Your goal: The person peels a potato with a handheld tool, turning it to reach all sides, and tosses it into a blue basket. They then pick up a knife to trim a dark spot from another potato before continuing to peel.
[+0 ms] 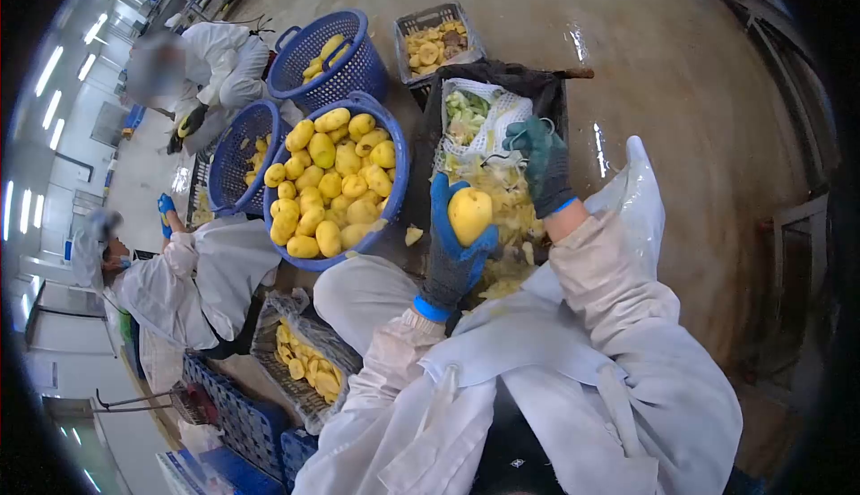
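Observation:
My left hand [451, 258], in a blue and grey glove, cups a yellow mango [470, 215] with the fingers bent round its side and underside. Up and to the right is my right hand [544, 165] in a green and grey glove. Its fingers are curled, and whatever they hold, if anything, is hidden. Both hands hover over a black-lined crate [428, 123] in front of my knees. Yellow peelings [502, 195] lie in it, along with a white mesh basket [506, 111] containing pale green scraps [467, 116].
To the left stands a blue basket [400, 168] heaped with yellow mangoes; two more blue baskets [372, 69] [224, 163] sit beyond it. Crates of cut yellow pieces are at the back [479, 45] and by my left knee [269, 338]. Two co-workers [224, 262] [219, 56] sit at left.

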Available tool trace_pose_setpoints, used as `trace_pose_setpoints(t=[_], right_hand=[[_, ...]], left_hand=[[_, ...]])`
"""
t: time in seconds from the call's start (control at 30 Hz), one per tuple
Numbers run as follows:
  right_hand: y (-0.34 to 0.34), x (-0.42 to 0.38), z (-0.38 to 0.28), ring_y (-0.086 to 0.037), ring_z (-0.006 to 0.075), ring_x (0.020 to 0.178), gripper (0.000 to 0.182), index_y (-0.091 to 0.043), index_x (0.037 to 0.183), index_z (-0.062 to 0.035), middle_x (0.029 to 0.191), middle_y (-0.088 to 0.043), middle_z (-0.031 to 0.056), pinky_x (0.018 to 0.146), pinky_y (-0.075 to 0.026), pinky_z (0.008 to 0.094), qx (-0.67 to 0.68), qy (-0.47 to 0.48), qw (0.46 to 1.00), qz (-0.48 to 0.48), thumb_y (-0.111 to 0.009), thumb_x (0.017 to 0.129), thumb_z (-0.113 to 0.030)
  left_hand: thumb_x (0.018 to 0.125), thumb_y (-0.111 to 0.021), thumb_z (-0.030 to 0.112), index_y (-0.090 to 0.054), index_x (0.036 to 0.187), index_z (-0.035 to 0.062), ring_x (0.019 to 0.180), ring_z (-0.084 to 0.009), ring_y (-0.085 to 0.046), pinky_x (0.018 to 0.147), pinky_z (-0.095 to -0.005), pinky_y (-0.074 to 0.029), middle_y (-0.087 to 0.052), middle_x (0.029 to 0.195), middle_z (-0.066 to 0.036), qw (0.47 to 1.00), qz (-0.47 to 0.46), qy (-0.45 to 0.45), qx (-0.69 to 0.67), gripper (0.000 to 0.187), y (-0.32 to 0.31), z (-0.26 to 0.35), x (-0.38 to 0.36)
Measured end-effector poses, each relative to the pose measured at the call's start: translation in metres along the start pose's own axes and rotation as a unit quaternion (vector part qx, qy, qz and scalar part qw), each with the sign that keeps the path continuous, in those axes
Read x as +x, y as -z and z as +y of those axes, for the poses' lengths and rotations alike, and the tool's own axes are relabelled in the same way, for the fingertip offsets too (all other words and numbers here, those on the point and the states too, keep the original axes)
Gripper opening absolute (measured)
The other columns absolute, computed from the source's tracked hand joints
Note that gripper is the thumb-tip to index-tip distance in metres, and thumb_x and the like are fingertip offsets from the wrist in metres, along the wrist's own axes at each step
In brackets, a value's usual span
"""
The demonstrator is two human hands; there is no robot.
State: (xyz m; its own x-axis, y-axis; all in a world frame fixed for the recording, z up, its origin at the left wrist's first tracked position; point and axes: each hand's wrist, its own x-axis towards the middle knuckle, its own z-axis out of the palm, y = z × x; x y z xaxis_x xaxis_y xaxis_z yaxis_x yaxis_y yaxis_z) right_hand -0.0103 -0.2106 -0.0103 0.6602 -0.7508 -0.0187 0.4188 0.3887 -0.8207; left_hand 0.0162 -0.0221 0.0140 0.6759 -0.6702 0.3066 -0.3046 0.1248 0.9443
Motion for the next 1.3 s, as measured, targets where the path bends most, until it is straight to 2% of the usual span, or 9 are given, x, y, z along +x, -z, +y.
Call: trace_pose_setpoints(t=[0.3, 0.33, 0.37, 0.43, 0.7, 0.83, 0.9, 1.03, 1.3], right_hand=[[-0.026, -0.010, -0.004, -0.056, 0.0132, 0.067, 0.026, -0.061, 0.087, -0.0022, 0.074, -0.060, 0.0046, 0.068, -0.046, 0.0255, 0.070, -0.020, 0.997, 0.030, -0.053, 0.090, -0.027], [-0.033, -0.022, 0.004, -0.057, 0.0140, 0.067, 0.025, -0.061, 0.086, -0.0018, 0.075, -0.060, 0.0054, 0.067, -0.046, 0.0261, -0.071, 0.139, 0.987, -0.048, -0.054, 0.089, -0.026], [-0.040, -0.030, 0.005, -0.058, 0.0140, 0.066, 0.021, -0.060, 0.089, -0.0038, 0.072, -0.061, 0.0040, 0.064, -0.047, 0.0282, -0.048, -0.005, 0.999, -0.023, -0.053, 0.090, -0.023], [0.002, 0.010, 0.052, -0.058, 0.0127, 0.066, 0.022, -0.060, 0.086, -0.0038, 0.072, -0.061, 0.0038, 0.063, -0.046, 0.0274, 0.093, -0.045, 0.995, 0.003, -0.053, 0.090, -0.024], [-0.025, -0.011, 0.020, -0.057, 0.0137, 0.064, 0.025, -0.060, 0.083, -0.0046, 0.070, -0.060, 0.0039, 0.064, -0.046, 0.0278, 0.057, -0.053, 0.996, 0.031, -0.052, 0.091, -0.026], [-0.027, -0.023, 0.018, -0.058, 0.0149, 0.068, 0.027, -0.061, 0.085, -0.0041, 0.074, -0.061, 0.0049, 0.066, -0.046, 0.0278, 0.028, -0.014, 0.999, 0.020, -0.050, 0.092, -0.028], [-0.021, -0.013, 0.038, -0.058, 0.0150, 0.070, 0.027, -0.061, 0.084, -0.0044, 0.074, -0.061, 0.0047, 0.067, -0.046, 0.0276, -0.015, -0.007, 1.000, -0.018, -0.049, 0.092, -0.027], [-0.015, -0.012, 0.013, -0.059, 0.0159, 0.065, 0.027, -0.060, 0.083, -0.0043, 0.073, -0.062, 0.0065, 0.066, -0.048, 0.0298, 0.005, 0.098, 0.994, 0.047, -0.046, 0.093, -0.024], [-0.005, -0.004, 0.022, -0.060, 0.0162, 0.069, 0.032, -0.059, 0.092, 0.0010, 0.077, -0.063, 0.0070, 0.068, -0.049, 0.0296, 0.024, 0.024, 0.999, 0.005, -0.048, 0.093, -0.029]], left_hand=[[0.075, -0.065, 0.002, -0.011, 0.141, -0.0028, 0.117, -0.0281, -0.044, 0.097, -0.0368, -0.039, -0.038, 0.130, -0.020, 0.994, 0.009, -0.041, 0.101, 0.085, 0.001, -0.003, -0.006], [0.075, -0.065, 0.001, -0.011, 0.141, -0.0025, 0.117, -0.0283, -0.044, 0.097, -0.0369, -0.039, -0.038, 0.131, -0.020, 0.989, 0.019, -0.050, 0.135, 0.085, -0.002, 0.001, -0.008], [0.075, -0.064, 0.001, -0.011, 0.141, -0.0022, 0.117, -0.0285, -0.044, 0.096, -0.0370, -0.040, -0.037, 0.131, -0.020, 0.983, 0.029, -0.067, 0.169, 0.085, -0.005, 0.004, -0.004], [0.073, -0.060, -0.004, -0.011, 0.142, 0.0002, 0.109, -0.0260, -0.048, 0.087, -0.0328, -0.046, -0.037, 0.130, -0.018, 0.987, 0.035, -0.085, 0.129, 0.084, -0.004, -0.004, -0.005], [0.068, -0.053, -0.009, -0.018, 0.139, 0.0024, 0.098, -0.0210, -0.049, 0.077, -0.0296, -0.049, -0.037, 0.126, -0.013, 0.996, 0.026, -0.064, 0.059, 0.080, 0.004, -0.022, -0.007], [0.076, -0.064, 0.008, -0.010, 0.141, -0.0035, 0.117, -0.0290, -0.041, 0.098, -0.0372, -0.036, -0.033, 0.133, -0.021, 0.999, 0.023, -0.007, 0.045, 0.085, 0.006, -0.016, -0.016], [0.075, -0.064, 0.005, -0.010, 0.141, -0.0034, 0.116, -0.0271, -0.042, 0.097, -0.0363, -0.038, -0.034, 0.132, -0.020, 0.986, 0.035, -0.090, 0.133, 0.086, 0.004, -0.009, -0.007], [0.075, -0.063, 0.002, -0.011, 0.141, -0.0030, 0.118, -0.0269, -0.040, 0.100, -0.0371, -0.034, -0.035, 0.131, -0.019, 0.995, 0.071, 0.029, -0.058, 0.084, 0.000, 0.007, -0.010], [0.074, -0.062, 0.001, -0.014, 0.141, -0.0027, 0.119, -0.0265, -0.040, 0.101, -0.0363, -0.033, -0.035, 0.133, -0.018, 0.995, 0.052, -0.046, 0.068, 0.082, 0.008, -0.010, -0.005]])
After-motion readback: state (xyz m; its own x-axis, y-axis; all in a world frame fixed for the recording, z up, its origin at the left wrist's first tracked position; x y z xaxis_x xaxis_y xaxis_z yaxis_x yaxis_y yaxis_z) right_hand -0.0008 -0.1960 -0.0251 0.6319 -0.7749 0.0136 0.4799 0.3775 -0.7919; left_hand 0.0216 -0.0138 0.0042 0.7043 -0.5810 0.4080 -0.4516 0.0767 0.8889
